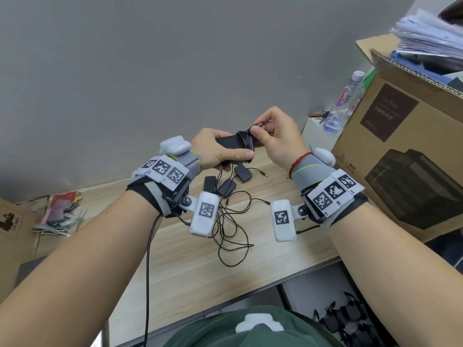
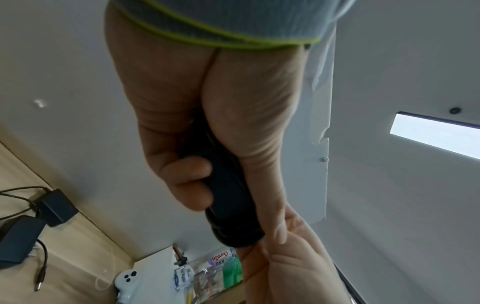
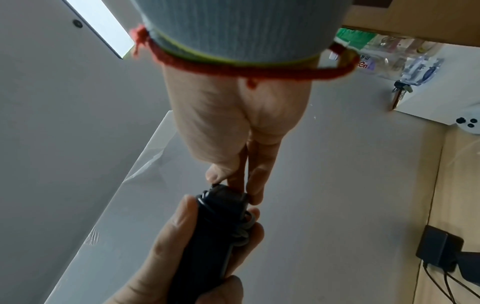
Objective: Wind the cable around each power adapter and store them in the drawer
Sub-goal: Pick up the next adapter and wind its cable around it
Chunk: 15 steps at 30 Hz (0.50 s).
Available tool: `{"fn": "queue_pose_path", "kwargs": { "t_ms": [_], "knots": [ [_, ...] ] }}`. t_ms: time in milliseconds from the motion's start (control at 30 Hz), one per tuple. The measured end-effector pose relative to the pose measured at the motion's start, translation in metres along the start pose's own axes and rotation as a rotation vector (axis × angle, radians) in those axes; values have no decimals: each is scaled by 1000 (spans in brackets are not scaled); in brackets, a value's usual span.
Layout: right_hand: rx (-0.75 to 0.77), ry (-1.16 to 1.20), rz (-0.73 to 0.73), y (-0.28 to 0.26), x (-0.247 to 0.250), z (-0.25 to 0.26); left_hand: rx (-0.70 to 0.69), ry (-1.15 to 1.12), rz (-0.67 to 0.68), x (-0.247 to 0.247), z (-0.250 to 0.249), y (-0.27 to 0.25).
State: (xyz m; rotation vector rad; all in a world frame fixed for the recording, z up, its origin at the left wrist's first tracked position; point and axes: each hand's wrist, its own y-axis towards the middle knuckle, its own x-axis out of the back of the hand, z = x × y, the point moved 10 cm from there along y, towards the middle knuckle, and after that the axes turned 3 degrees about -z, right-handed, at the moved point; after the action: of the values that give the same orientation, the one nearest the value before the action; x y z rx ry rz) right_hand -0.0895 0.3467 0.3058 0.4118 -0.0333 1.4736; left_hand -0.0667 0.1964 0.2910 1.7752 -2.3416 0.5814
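My left hand grips a black power adapter held up above the wooden desk, thumb along its near side. The adapter's cable is coiled around its right end. My right hand pinches the cable's plug end right at the coil. From the left wrist the adapter runs down out of the fist; from the right wrist its wound end meets my right fingertips. Three more black adapters lie on the desk below with loose tangled cables.
A large cardboard box with papers on top stands at the right, a clear water bottle and keys beside it. A bag of small items lies at the left. A white device sits on the desk. Dark clips lie below the desk edge.
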Motion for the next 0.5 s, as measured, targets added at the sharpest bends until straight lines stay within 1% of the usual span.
{"fn": "queue_pose_path", "kwargs": {
  "t_ms": [133, 267, 500],
  "knots": [
    [-61, 41, 49, 1, -3, -4, 2, 26, -30, 2, -2, 0],
    [-48, 33, 60, 3, -3, -1, 19, -12, -50, 0, -6, -2],
    [-72, 55, 78, 0, -5, -10, 47, 114, -33, -5, -4, 0]
  ]
}}
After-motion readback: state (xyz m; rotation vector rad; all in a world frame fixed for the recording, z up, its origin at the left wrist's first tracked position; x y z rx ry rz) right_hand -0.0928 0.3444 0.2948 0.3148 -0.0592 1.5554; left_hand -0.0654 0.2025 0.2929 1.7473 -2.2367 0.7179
